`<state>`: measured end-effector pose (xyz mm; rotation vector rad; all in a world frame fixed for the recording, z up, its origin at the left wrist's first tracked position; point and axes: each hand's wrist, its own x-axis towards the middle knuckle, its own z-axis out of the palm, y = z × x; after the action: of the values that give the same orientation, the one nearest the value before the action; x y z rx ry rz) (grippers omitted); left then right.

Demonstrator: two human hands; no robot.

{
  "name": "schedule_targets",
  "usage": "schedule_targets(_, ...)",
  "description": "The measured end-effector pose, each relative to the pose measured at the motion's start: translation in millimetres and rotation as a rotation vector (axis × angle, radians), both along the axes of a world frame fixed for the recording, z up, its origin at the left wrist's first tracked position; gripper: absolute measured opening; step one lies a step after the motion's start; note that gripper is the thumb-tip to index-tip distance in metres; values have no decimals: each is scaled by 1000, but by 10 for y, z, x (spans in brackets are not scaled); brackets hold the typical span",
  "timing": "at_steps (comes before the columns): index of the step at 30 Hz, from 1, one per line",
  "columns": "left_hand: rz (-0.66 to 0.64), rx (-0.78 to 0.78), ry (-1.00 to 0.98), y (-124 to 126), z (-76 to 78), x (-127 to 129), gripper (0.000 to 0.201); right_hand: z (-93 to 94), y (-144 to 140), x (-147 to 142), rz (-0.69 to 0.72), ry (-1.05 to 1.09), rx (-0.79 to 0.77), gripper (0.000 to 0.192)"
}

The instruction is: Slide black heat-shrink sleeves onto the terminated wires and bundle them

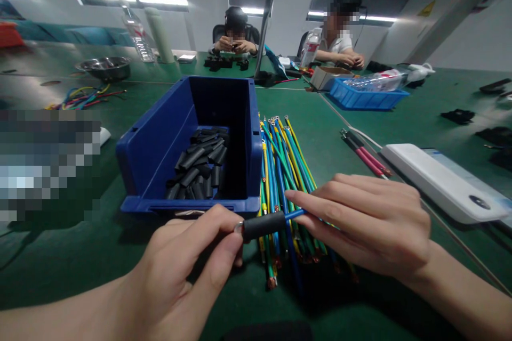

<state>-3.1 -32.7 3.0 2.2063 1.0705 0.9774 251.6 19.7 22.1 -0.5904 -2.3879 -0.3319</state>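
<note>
Between my two hands stretches a blue wire [294, 214] with a black tube of heat-shrink sleeving [264, 225] over it near one end. My left hand [196, 261] pinches the metal terminal [239, 228] at the sleeve's left end between thumb and fingers. On the other side, my right hand [360, 218] grips the wire just right of the sleeve. Below and behind lies a bundle of blue, green and yellow wires [280, 165] with ring terminals and bare copper ends. A dark blue bin [148, 144] behind my left hand holds many short black sleeves [200, 160].
On the right lie a white power bank [440, 181] and red-and-black cables [370, 160]. Further back are a light blue basket [366, 98] with a plastic bottle, a steel bowl [106, 69] and loose wires [84, 97]. Two people sit across the green table [432, 130].
</note>
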Motion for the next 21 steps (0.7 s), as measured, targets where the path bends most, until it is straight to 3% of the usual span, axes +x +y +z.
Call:
schedule_targets(8, -37, -116, -17, -2, -50, -9, 16, -14, 16, -19, 15, -8, -24, 13)
schedule_targets(15, -46, -445, -132, 9, -42, 18, 32, -57, 31, -38, 16, -27, -105, 13)
schedule_targets(21, -19, -339, -59, 30, -57, -16, 28, -83, 45, -65, 39, -82, -218, 16)
